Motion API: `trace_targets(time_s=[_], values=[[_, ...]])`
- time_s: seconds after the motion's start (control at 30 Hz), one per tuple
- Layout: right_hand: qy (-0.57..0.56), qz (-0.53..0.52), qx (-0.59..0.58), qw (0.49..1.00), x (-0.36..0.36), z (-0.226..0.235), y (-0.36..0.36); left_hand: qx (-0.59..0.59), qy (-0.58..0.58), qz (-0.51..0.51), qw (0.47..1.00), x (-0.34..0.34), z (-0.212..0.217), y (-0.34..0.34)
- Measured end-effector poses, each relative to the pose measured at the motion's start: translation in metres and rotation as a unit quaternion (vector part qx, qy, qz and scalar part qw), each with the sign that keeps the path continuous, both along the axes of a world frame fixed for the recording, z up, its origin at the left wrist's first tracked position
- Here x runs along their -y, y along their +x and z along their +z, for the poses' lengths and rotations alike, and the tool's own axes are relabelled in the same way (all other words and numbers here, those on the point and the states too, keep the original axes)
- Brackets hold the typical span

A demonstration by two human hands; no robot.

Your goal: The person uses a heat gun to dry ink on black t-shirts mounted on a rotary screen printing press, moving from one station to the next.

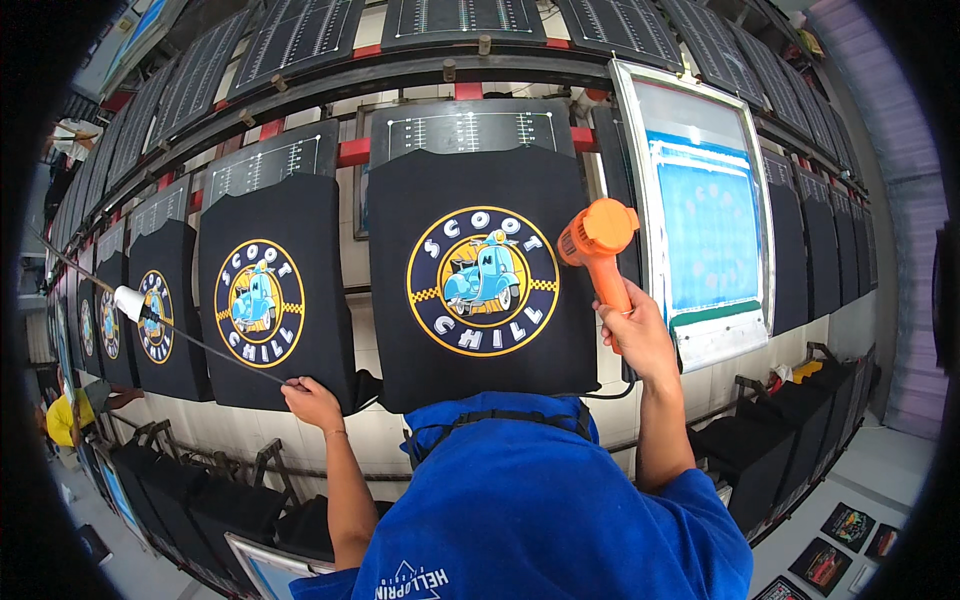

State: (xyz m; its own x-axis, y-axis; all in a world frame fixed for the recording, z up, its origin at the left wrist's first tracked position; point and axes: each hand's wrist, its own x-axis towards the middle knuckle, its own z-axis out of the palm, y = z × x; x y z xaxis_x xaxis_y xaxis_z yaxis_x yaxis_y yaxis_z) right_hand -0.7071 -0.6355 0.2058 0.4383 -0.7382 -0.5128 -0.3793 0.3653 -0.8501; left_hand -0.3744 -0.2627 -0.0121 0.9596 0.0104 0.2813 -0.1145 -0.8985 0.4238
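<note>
My right hand (642, 335) grips the handle of an orange heat gun (603, 238), its nozzle end beside the right edge of a black T-shirt (480, 385). That shirt lies on a dark platen (480, 130) in front of me and bears a round print (483, 282) of a light-blue scooter on yellow and navy. With closed fingers my left hand (312, 402) holds a black power cable (215, 347), low between this shirt and the one to its left. The cable runs up leftward to a white connector (129, 302).
More black shirts with the same print, such as one T-shirt (275, 375), line up leftward on platens. A framed blue printing screen (705, 220) stands close on the right. Behind me hang dark garments on a rack (755, 450). A person in a yellow top (66, 418) is far left.
</note>
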Motion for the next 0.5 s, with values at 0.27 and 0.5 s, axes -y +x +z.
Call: trace_targets(time_s=[0.27, 0.5], values=[[-0.001, 0.016, -0.024, 1.000, -0.005, 0.007, -0.009, 0.015, 0.000, -0.009, 1.000, 0.000, -0.001, -0.001], [-0.016, 0.007, -0.034, 0.999, -0.004, 0.003, -0.004, 0.007, 0.005, 0.001, 1.000, 0.001, 0.001, -0.001]])
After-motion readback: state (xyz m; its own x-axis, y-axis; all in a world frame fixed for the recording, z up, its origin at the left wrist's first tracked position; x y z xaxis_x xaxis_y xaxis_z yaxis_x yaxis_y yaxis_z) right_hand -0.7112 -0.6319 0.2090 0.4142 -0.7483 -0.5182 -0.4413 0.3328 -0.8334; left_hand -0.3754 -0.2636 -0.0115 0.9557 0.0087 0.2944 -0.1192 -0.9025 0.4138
